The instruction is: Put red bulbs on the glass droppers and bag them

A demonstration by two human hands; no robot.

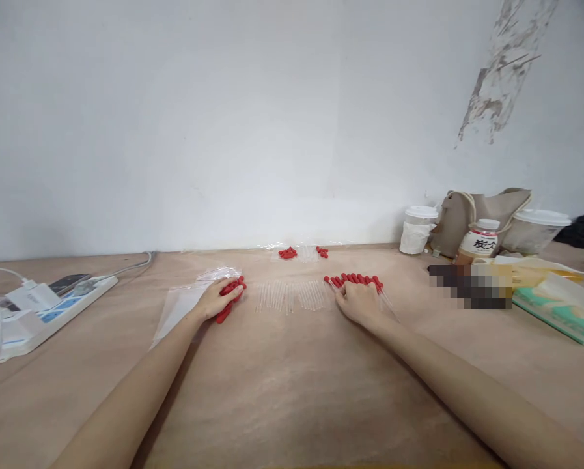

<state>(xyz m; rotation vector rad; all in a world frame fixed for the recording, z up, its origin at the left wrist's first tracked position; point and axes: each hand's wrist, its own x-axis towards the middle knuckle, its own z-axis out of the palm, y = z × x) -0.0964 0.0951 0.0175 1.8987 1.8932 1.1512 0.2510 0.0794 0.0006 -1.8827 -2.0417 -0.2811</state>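
So my left hand [217, 301] is left of centre in the frame, curled over a cluster of glossy red rounded pieces [223, 317]; can't tell whether it's actually clamped on any; my right hand [361, 301], right of centre, has its fingers bent in against a row of red rounded-end pieces [353, 278], with thin clear rods beside it, grip hidden too; between my hands, mid-frame, slim transparent sticks [312, 296] lie side by side on the brownish surface [272, 391]; a flat clear plastic bag [177, 316] sits beside my left hand; further up, near the wall, there's a small red pile [288, 253].
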